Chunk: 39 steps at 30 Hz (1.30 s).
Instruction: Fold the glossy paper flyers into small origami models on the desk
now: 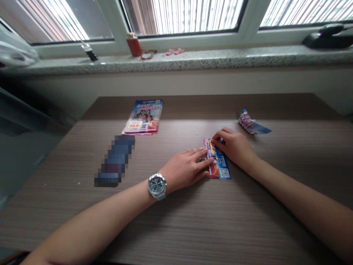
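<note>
A folded printed flyer (220,162), blue and pink with a QR code at its near corner, lies flat on the table. My left hand (189,167), with a silver watch (157,185) on the wrist, rests on the flyer's left part with fingers stretched out and spread. At the far edge of the same flyer, the curled fingers of my right hand (233,145) are pinched together, and the hand covers part of its right side. Just beyond the right hand sits a folded paper shape (252,124) made of similar printed paper.
A stack of flyers (145,116) lies at the back left of the brown table (176,228). Nearer stands out a pixelated dark rectangular thing (116,162). On the granite windowsill (220,59) are a red container (134,45), pink items (175,51) and a black object (328,36).
</note>
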### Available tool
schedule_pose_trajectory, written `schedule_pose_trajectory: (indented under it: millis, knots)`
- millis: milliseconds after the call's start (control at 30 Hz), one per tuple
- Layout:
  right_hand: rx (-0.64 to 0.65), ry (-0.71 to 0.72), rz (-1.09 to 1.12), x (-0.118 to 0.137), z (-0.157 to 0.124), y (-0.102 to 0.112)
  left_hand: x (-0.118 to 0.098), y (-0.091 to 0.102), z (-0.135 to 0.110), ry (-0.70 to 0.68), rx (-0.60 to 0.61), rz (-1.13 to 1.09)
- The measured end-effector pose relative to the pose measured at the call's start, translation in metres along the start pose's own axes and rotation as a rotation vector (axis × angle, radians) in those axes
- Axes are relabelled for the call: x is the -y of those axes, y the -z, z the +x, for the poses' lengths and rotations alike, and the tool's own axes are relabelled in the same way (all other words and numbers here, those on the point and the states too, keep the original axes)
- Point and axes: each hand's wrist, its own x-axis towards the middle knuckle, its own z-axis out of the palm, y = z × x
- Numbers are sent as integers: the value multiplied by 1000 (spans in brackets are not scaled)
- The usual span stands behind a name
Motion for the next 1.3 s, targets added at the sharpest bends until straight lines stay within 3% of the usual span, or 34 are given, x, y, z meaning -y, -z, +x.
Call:
schedule_pose_trajectory:
  millis: [500, 833, 1033, 1300]
  knots:
    - [-25, -38, 2, -2, 8, -3, 0, 0, 0, -9, -14, -1]
    - [-3, -39, 171, 0, -8, 9, 1, -2, 0, -6, -18, 6]
    - [20, 131, 170, -1, -29, 10, 1, -5, 0, -13, -65, -26]
    - [41, 297, 116, -7, -47, 9, 2, -1, 1, -1, -42, -35]
